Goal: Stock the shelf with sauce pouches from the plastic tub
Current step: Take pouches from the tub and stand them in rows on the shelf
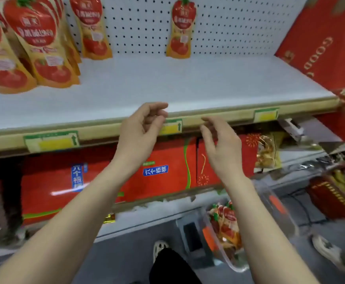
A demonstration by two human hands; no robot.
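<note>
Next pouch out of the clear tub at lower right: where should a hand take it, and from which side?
Best taken at the narrow neck just under the green cap of the top sauce pouch, coming down from above with the right hand, which is empty. The pouches lie piled in the plastic tub with caps seemingly at the upper end, and its walls close off the sides.
</note>
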